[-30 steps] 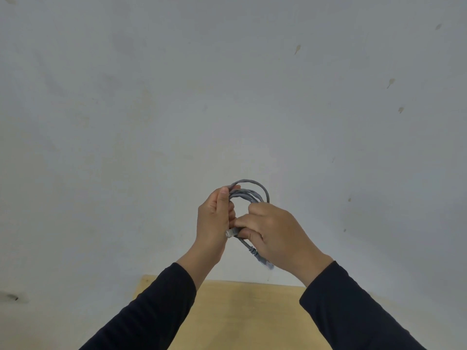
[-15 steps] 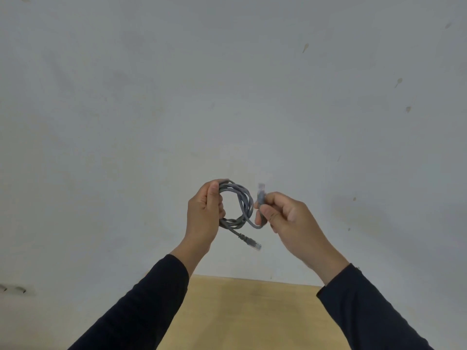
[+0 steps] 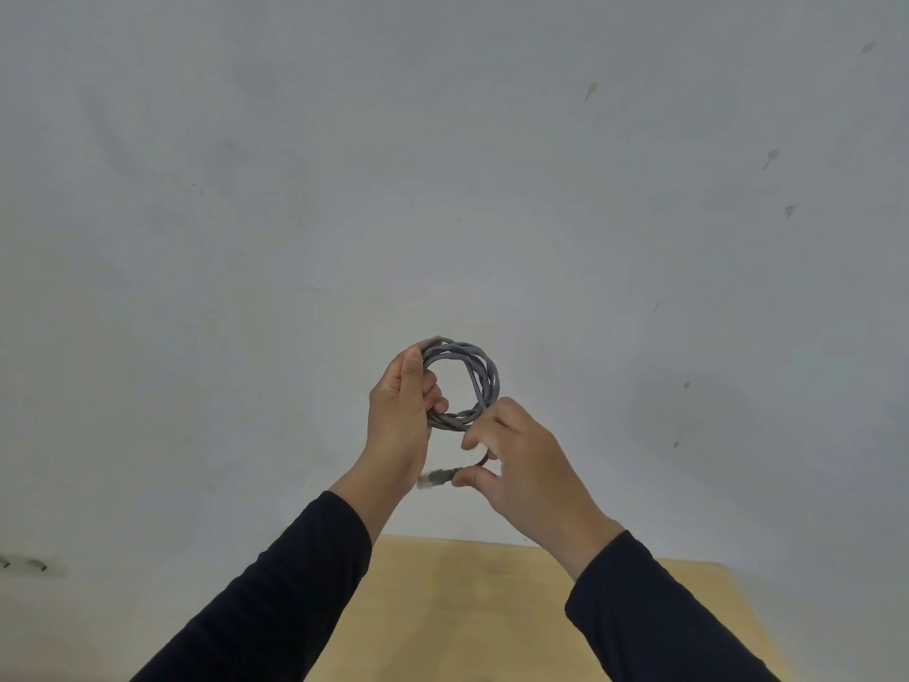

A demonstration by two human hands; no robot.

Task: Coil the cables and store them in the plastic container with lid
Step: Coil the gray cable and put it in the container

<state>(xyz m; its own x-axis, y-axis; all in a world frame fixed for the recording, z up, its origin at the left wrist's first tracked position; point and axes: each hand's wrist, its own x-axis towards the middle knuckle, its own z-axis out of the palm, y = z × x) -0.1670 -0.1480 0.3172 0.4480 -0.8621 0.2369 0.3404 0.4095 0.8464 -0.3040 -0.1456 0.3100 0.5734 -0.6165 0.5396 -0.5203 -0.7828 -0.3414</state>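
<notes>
Nearest, the wooden desk (image 3: 457,607) edge, under both dark sleeves. Right hand (image 3: 521,465) pinches the loose connector end (image 3: 435,477), which points left toward the left wrist, long axis roughly level. Just beyond, left hand (image 3: 403,411) curls round the left side of the grey network cable (image 3: 474,381) coil, held upright in the air against the far wall (image 3: 442,164). Container not in view. Judgement: tail end wants tucking next.

Stained grey wall (image 3: 442,164) w/ wood tabletop (image 3: 467,607) below.
</notes>
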